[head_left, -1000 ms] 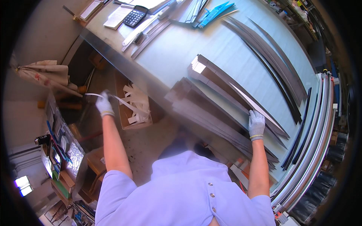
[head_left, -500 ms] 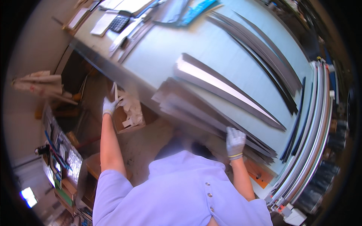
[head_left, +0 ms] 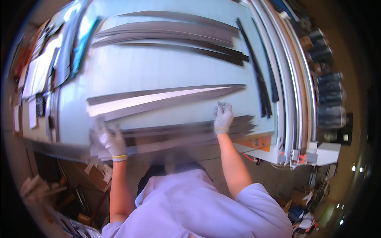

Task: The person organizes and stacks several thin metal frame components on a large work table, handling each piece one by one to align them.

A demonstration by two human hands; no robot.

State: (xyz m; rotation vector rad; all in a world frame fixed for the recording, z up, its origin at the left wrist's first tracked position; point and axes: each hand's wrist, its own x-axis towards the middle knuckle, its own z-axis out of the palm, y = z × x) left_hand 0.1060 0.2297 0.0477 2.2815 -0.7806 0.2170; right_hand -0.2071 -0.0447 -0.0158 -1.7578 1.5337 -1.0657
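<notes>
My left hand (head_left: 111, 142), in a pale work glove, is over the left end of the near stack of long dark grey strips (head_left: 170, 134). Its fingers look spread, though motion smears them. My right hand (head_left: 224, 118), gloved too, is above the right part of that stack, fingers pinched together. A small greyish tip shows at its fingertips; what it belongs to I cannot make out. Just beyond both hands lies a tapered grey bundle (head_left: 135, 112) with a pale band (head_left: 158, 97) along it.
More grey strips (head_left: 166, 31) and darker ones (head_left: 190, 49) lie farther across the pale table (head_left: 166, 73). Black strips (head_left: 256, 67) and long rails (head_left: 291, 75) run along the right side. Papers (head_left: 39, 75) and a blue item (head_left: 85, 45) are at the left.
My left hand has come up from beside the box of scraps left of the table to the near stack. My right hand is now pinched above the stack. The view has turned.
</notes>
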